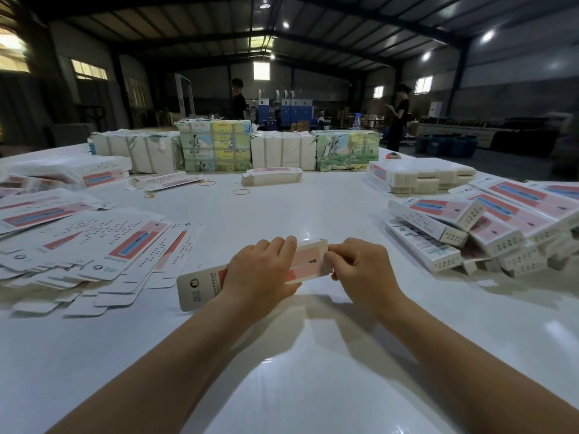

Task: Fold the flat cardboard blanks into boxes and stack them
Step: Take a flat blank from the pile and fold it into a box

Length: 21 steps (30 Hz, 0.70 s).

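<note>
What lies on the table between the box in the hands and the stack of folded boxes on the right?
Nothing visible. Both hands, left and right, hold the box; bare table runs from it to the stack.

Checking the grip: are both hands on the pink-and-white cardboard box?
Yes, the left hand grips the pink-and-white cardboard box while the right hand pinches its end.

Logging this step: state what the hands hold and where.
Both hold one box: left hand around its middle, right hand pinching its right end.

Left hand (261,270) and right hand (360,267) both curled, gripping, forearms extended.
</note>
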Each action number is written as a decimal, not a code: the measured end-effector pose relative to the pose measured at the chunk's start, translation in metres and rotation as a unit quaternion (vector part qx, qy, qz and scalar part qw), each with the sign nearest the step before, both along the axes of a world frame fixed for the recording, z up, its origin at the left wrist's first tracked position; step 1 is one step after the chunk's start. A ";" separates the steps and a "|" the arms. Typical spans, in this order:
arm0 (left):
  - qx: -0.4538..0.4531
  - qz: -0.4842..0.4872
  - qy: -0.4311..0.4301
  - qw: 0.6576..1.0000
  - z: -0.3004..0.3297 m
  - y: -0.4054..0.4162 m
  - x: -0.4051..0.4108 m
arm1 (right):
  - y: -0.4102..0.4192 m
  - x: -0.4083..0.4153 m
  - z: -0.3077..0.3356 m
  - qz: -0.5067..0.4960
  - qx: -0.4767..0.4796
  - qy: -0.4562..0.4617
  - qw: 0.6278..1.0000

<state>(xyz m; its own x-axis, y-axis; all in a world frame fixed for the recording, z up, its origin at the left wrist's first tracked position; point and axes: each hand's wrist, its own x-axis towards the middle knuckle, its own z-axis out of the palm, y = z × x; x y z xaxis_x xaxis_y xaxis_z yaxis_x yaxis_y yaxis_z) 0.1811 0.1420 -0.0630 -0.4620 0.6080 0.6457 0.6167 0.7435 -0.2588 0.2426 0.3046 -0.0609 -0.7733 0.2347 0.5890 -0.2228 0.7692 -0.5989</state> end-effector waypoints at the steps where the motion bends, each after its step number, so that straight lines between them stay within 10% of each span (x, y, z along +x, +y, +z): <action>1: 0.005 0.005 0.001 1.000 0.001 0.001 0.001 | -0.001 0.001 0.001 -0.005 0.008 0.011 1.000; 12: 0.004 0.032 0.002 0.999 0.004 0.011 0.012 | -0.003 0.002 0.000 -0.042 0.098 0.051 0.993; 21: 0.035 0.056 -0.032 0.997 0.008 0.013 0.013 | -0.006 -0.004 -0.001 -0.013 -0.117 0.037 0.992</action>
<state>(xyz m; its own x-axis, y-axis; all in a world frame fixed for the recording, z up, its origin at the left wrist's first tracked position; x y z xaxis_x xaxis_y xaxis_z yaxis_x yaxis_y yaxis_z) 0.1939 0.1547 -0.0549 -0.5657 0.5047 0.6521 0.5420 0.8236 -0.1673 0.2384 0.2985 -0.0619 -0.7217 0.3919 0.5706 -0.2543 0.6165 -0.7451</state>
